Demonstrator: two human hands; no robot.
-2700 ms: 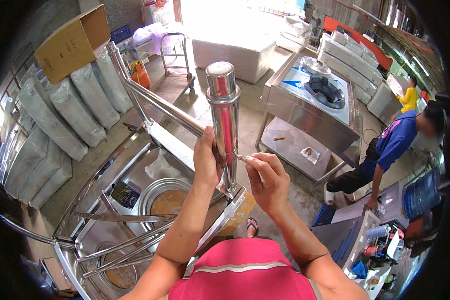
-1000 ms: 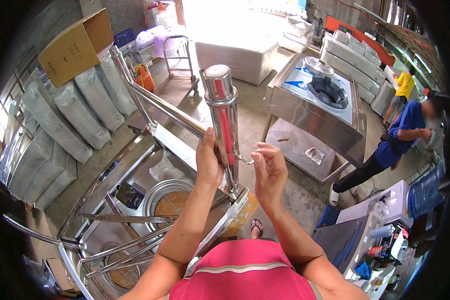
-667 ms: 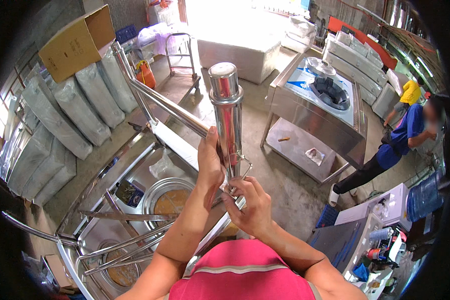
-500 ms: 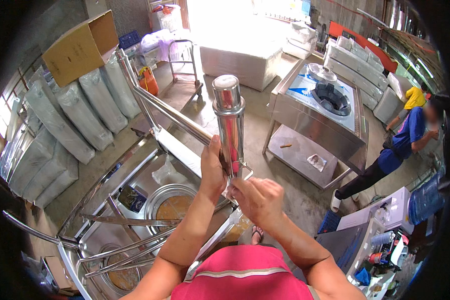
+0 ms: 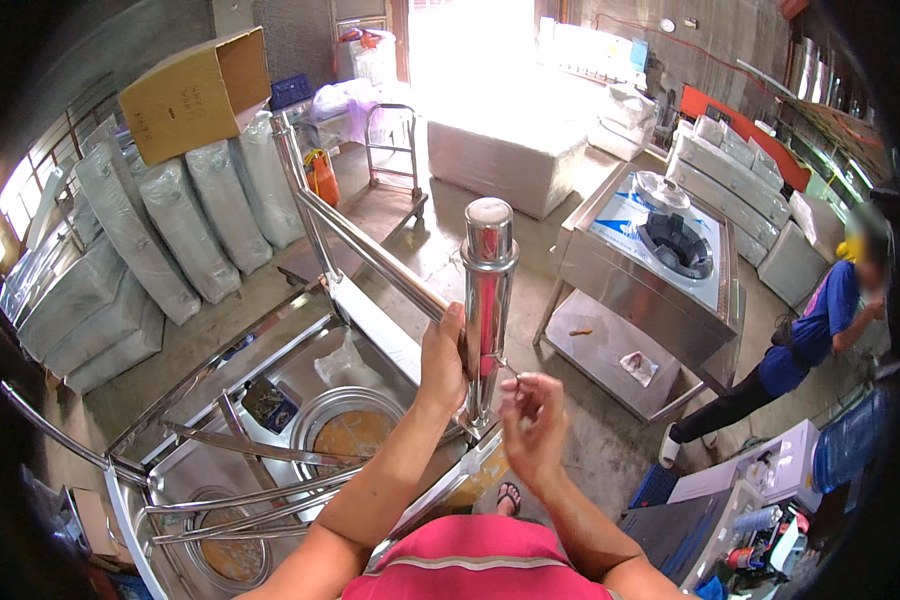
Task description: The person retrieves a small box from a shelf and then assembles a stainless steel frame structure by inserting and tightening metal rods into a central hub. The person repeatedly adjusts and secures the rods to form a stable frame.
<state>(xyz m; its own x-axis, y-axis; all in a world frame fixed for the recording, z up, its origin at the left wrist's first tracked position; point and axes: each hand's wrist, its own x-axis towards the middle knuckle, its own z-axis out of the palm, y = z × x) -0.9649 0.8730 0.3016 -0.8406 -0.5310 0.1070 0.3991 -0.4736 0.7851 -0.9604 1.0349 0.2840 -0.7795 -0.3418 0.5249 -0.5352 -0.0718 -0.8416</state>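
An upright polished metal leg (image 5: pixel 489 300) with a collar and rounded cap rises from the corner of an upturned stainless steel frame (image 5: pixel 418 372). My left hand (image 5: pixel 443 362) is closed around its lower part, thumb up, where a horizontal tube (image 5: pixel 370 245) meets it. A thin bent metal rod, like a hex key (image 5: pixel 507 369), sticks out of the leg's right side. The fingertips of my right hand (image 5: pixel 536 425) are pinched at its outer end; the curled fingers partly hide the grip.
Loose metal tubes (image 5: pixel 260 500) lie across the frame beside round rings (image 5: pixel 350 430). A steel stove (image 5: pixel 650 270) with a shelf stands ahead right, near a person in blue (image 5: pixel 820 310). Wrapped panels (image 5: pixel 170 235) and a hand trolley (image 5: pixel 393 150) are farther left.
My right hand has moved down and away from the leg, from close against it to the rod's outer end. My left hand stays on the leg. The whole view has shifted slightly.
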